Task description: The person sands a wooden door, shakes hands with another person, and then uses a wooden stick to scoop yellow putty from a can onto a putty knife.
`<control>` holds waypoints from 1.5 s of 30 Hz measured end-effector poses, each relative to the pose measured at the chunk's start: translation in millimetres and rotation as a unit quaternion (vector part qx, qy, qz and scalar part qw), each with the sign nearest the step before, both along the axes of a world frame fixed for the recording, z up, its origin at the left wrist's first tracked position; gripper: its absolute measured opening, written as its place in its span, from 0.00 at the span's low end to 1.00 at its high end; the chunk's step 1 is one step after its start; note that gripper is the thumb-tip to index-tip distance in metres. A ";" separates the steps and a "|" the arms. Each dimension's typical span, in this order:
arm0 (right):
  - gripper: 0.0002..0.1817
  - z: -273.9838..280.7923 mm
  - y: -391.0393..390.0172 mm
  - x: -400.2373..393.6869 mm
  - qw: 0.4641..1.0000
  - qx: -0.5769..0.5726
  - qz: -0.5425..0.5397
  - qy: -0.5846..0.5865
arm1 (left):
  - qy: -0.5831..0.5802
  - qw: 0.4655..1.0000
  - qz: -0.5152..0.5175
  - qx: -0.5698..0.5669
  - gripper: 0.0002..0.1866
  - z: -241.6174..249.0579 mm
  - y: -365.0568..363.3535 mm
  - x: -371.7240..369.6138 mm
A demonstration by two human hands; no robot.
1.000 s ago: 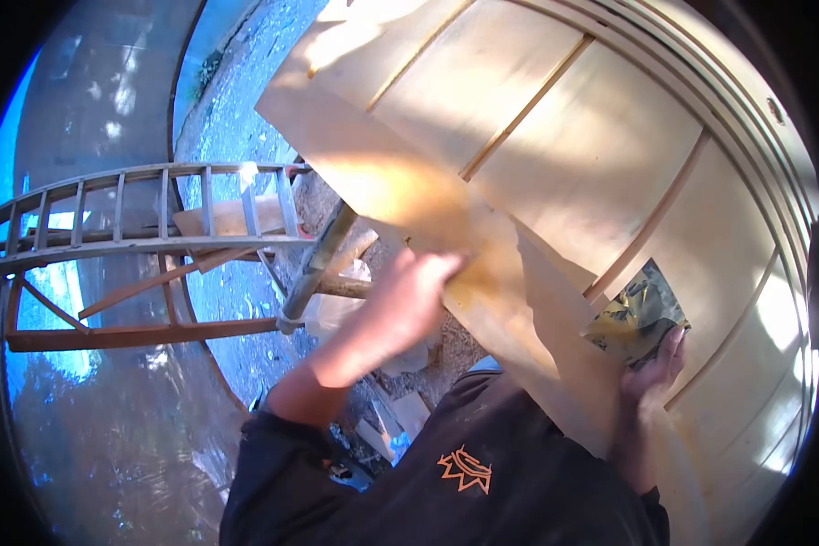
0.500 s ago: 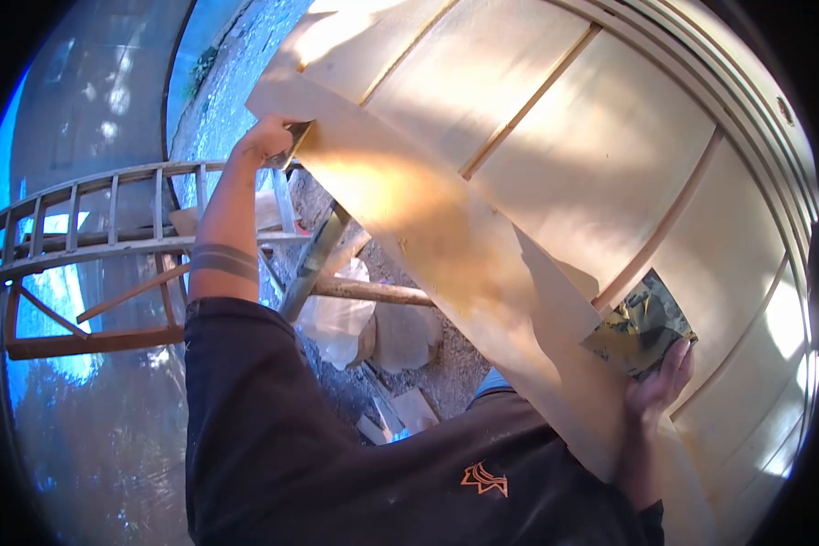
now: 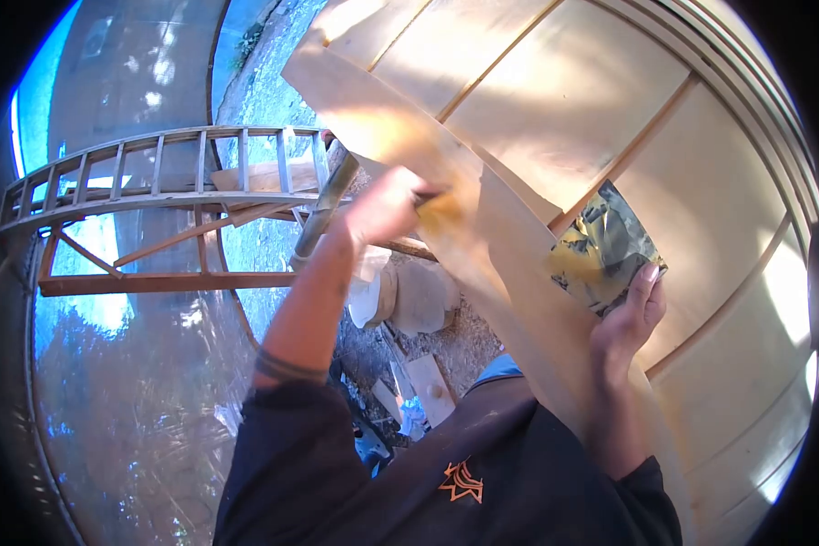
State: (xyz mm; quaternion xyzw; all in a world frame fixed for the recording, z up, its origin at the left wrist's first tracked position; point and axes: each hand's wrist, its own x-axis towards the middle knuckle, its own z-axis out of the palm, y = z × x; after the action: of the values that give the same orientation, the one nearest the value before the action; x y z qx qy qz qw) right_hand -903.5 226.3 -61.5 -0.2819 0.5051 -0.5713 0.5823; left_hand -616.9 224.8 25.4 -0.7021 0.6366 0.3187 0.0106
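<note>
Blurred by motion, my left hand grips a putty spreader against a long pale wooden board. A yellowish patch shows on the board right at the spreader's edge. My right hand holds a thin square plate by its lower corner, thumb on top. Yellow and dark grey putty is smeared across the plate's face. The plate is tilted above the right side of the board, and its underside is hidden.
A pale panelled surface with wooden strips spreads beyond the board. At left lies a metal ladder over a brown wooden frame. Cut wood pieces and pale blocks lie on the ground below.
My left hand has moved down and right along the board, from near its far end toward the middle, with the spreader. My right hand and the plate have shifted slightly up and left.
</note>
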 end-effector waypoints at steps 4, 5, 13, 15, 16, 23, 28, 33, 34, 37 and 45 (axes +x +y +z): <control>0.18 3.3 -3.5 -3.6 1.000 0.029 -0.005 -0.011 | 0.000 1.000 0.002 -0.012 0.26 17.6 24.1 -58.3; 0.18 0.2 -4.7 -4.8 1.000 0.026 0.003 -0.017 | 0.010 1.000 -0.020 -0.021 0.27 22.0 17.9 -45.2; 0.17 -6.0 -5.5 3.4 0.999 0.018 -0.013 -0.036 | -0.010 0.966 0.255 -0.043 0.31 19.7 -128.6 219.4; 0.17 -1.2 -7.2 8.2 0.999 0.015 -0.016 -0.024 | -0.053 0.960 0.273 -0.022 0.32 15.6 -144.1 231.7; 0.16 -2.9 -7.1 7.1 1.000 0.011 -0.005 -0.018 | -0.052 0.961 0.270 -0.018 0.33 9.8 -143.5 232.9; 0.16 -6.6 -8.6 7.7 1.000 0.015 -0.013 -0.006 | 0.000 0.975 0.217 0.044 0.31 4.3 -129.2 169.2; 0.17 2.6 -10.9 6.5 0.998 0.024 -0.021 -0.046 | 0.017 0.975 0.205 0.082 0.28 12.9 -93.4 55.2; 0.18 1.8 -10.3 2.1 0.999 0.012 -0.036 0.002 | -0.185 0.977 0.019 -0.102 0.26 -12.6 -54.7 -14.5; 0.18 2.7 -12.2 1.3 0.999 0.009 -0.047 -0.016 | -0.177 0.980 0.051 -0.076 0.25 -6.5 -51.6 -35.1; 0.18 14.9 -19.7 -4.7 0.995 -0.009 -0.080 -0.064 | -0.150 0.981 0.121 -0.025 0.23 3.0 -39.8 -80.6; 0.18 28.8 -35.5 -49.3 0.973 -0.016 -0.156 -0.170 | -0.110 0.989 0.086 -0.048 0.24 -2.8 28.3 -186.8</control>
State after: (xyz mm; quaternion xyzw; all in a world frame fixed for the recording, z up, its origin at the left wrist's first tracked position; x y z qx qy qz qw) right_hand -952.8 190.8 -32.7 -0.1078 0.4277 -0.7026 0.5585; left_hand -803.7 253.1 22.7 -0.7847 0.5833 0.2086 0.0196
